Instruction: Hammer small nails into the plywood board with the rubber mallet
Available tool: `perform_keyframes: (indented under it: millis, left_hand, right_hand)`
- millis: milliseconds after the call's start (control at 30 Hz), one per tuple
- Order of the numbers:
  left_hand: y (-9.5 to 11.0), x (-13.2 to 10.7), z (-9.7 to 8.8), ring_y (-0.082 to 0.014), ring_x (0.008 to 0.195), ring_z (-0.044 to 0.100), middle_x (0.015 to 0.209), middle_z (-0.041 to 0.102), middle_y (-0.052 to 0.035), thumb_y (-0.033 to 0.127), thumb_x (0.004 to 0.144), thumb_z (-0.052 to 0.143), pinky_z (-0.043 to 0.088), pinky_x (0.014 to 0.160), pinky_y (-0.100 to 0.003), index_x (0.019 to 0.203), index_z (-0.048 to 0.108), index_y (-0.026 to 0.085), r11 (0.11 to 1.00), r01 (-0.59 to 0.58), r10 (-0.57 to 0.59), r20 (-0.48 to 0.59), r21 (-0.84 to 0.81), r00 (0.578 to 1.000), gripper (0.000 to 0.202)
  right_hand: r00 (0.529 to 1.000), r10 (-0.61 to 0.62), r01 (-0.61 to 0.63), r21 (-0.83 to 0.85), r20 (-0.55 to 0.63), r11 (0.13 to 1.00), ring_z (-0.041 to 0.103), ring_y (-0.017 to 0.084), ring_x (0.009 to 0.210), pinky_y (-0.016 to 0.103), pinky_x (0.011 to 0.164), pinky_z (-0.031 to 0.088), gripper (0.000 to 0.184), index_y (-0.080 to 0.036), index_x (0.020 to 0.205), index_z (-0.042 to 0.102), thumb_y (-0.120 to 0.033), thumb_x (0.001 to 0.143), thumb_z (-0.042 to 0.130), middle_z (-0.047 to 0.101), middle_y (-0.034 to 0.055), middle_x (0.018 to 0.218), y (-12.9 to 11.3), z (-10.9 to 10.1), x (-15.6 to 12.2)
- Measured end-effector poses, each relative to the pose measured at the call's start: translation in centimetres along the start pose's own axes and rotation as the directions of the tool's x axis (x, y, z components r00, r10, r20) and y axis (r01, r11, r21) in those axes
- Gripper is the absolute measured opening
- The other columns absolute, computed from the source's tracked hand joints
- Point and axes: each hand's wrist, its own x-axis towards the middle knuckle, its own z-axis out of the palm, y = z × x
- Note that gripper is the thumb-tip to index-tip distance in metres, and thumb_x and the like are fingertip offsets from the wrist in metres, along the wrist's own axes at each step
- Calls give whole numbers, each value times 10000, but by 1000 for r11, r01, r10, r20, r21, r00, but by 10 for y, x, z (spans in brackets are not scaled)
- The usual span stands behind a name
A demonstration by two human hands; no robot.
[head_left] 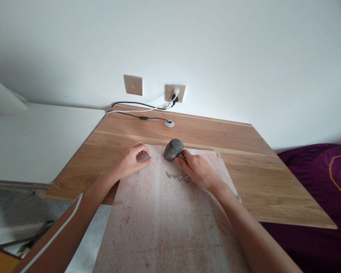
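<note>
A mallet [173,149] with a dark grey head is in my right hand [197,167], whose fingers wrap round its handle close to the head. My left hand [135,158] pinches a small metal nail [149,156] between thumb and fingers, over the board's far left part. Both hands are above a pale, worn wooden board [159,216]. A loose heap of nails [182,178] lies on the board just below the mallet, partly hidden by my right hand.
The board lies on a wooden desk [272,182] against a white wall. Black and white cables [142,110] run along the desk's back to a wall socket [174,93]. A white table [45,140] adjoins at left; purple cloth [307,170] lies at right.
</note>
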Motion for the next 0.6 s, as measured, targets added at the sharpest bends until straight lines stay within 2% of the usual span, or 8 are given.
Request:
perform_keyframes:
  millis: [600]
  left_hand:
    - [-1,0,0,-151,799,623,844,636,8,201,881,719,479,755,-295,839,625,203,1000,1,-1,4,-13,1000,103]
  right_hand:
    - [1000,-4,4,11,-3,1000,725,242,771,301,626,343,195,-220,1056,567,-349,1110,432,773,79,863,0,-1,0]
